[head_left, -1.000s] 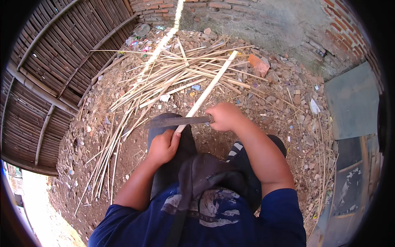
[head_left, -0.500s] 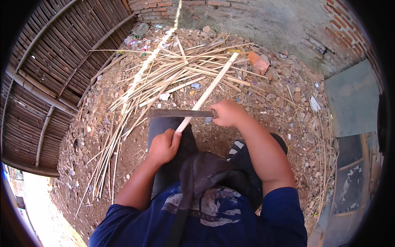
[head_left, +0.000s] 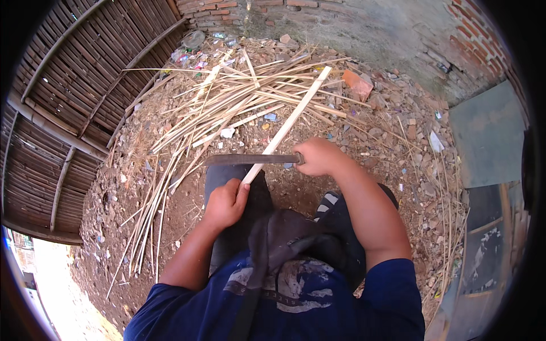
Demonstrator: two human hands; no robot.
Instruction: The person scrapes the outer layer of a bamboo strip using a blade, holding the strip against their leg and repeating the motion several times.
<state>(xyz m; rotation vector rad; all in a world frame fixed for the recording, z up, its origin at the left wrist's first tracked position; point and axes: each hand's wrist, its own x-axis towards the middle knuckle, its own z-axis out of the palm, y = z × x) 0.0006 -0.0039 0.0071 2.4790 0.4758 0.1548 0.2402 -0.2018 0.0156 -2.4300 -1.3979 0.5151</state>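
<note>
My left hand (head_left: 226,203) is closed round the near end of a pale bamboo strip (head_left: 294,118), just above my left knee. The strip slants away from me to the upper right, its far end over a pile of split strips. In my right hand (head_left: 318,157) is the handle of a machete (head_left: 250,159); the fingers wrap round it. Its long dark blade points left and lies across the strip, a little beyond my left hand. My grip hides most of the handle.
A heap of bamboo strips (head_left: 227,108) covers the littered ground ahead, with more trailing to the left. An orange brick (head_left: 358,85) lies at its right end. A bamboo slat wall (head_left: 62,74) stands left, a brick and plaster wall (head_left: 364,34) behind, and a grey panel (head_left: 489,136) right.
The machete and my right hand have shifted very slightly nearer to me. The strip's far end sits a little higher and farther right. My left hand keeps its hold.
</note>
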